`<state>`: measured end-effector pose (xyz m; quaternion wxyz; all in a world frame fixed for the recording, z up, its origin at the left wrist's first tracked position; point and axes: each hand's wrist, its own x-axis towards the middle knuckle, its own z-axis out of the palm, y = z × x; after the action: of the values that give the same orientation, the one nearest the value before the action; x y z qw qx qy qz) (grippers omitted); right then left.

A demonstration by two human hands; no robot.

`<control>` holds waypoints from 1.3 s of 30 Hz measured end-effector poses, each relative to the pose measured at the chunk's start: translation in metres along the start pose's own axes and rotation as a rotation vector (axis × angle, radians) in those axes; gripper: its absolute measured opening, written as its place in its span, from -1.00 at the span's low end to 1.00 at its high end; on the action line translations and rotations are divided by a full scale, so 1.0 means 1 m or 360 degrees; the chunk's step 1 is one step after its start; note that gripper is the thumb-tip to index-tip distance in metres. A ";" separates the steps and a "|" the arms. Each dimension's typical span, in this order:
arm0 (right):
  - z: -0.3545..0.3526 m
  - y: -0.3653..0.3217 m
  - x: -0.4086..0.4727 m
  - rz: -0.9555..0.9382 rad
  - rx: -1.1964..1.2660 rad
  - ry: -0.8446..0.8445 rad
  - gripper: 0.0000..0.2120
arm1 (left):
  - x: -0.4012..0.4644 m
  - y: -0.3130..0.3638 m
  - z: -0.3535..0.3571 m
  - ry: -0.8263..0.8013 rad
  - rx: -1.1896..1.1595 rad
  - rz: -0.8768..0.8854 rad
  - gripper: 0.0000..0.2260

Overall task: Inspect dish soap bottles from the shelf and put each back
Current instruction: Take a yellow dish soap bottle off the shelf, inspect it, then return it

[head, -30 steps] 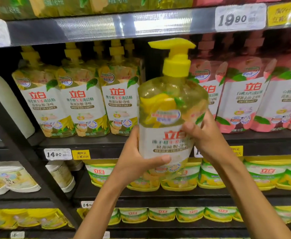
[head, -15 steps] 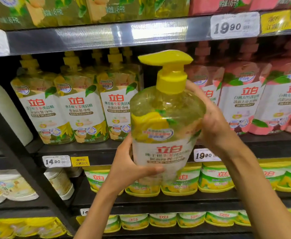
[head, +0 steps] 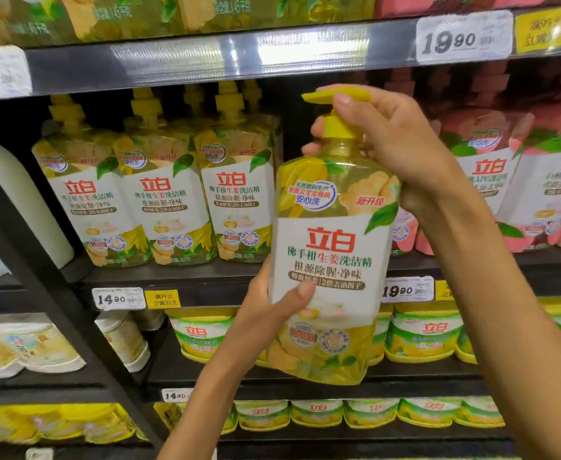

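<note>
Your left hand grips the dish soap bottle low on its side, thumb across the label, taking the weight. Your right hand curls round the neck under the yellow pump, likely steadying it so the label faces you for reading. The bottle is upright, held clear in front of the shelf, beside the row of matching yellow bottles. Pink bottles stand right of it. Store aisle, dark shelving, price tags along the edges.
</note>
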<state>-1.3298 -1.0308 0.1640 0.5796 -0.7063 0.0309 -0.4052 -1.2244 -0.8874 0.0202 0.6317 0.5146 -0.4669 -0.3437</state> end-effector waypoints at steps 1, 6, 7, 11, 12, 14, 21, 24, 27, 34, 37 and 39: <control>-0.002 -0.001 0.001 -0.0001 -0.0007 0.0044 -0.85 | 0.000 0.001 0.001 -0.0025 0.0040 -0.0029 -0.44; -0.003 -0.002 0.003 -0.0004 -0.0040 0.0193 -0.88 | -0.002 -0.003 0.013 0.0158 -0.0118 -0.0157 -0.49; -0.004 -0.001 0.004 0.0004 -0.0049 0.0191 -0.86 | -0.002 -0.002 0.016 0.0169 -0.0172 -0.0176 -0.54; -0.010 0.011 -0.004 0.0051 0.0053 0.0187 -0.86 | 0.000 0.001 0.016 0.0145 -0.0447 -0.0275 -0.58; -0.011 0.019 -0.010 0.0074 0.0113 0.0251 -0.86 | 0.002 0.002 0.016 0.0145 -0.0530 -0.0271 -0.58; -0.008 0.039 -0.028 0.0143 0.0255 0.0269 -0.67 | 0.004 0.006 0.014 0.0173 -0.0649 -0.0254 -0.59; 0.006 0.058 -0.045 0.0477 0.0495 0.0260 -0.57 | 0.001 0.023 0.006 0.0062 -0.0761 -0.0405 -0.59; 0.003 0.062 -0.041 0.0748 0.0684 0.0319 -0.58 | -0.005 0.028 0.006 -0.0018 -0.0785 -0.0375 -0.65; -0.002 0.063 -0.038 0.0924 0.0775 0.0272 -0.53 | -0.007 0.033 0.002 -0.0087 -0.0825 -0.0415 -0.64; -0.012 0.051 -0.031 0.0961 0.0312 0.0133 -0.65 | -0.002 0.028 0.003 -0.0073 -0.1322 -0.0694 -0.49; -0.008 0.044 -0.031 0.0811 0.0061 0.0049 -0.77 | 0.000 0.022 0.007 -0.0094 -0.1512 -0.0729 -0.09; -0.004 0.041 -0.032 0.0683 -0.0107 0.0000 -0.83 | 0.003 0.018 0.010 -0.0159 -0.1598 -0.0711 0.01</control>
<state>-1.3364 -1.0311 0.1127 0.6287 -0.7026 0.1940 -0.2712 -1.2333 -0.8894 0.0387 0.6883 0.2198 -0.1544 -0.6738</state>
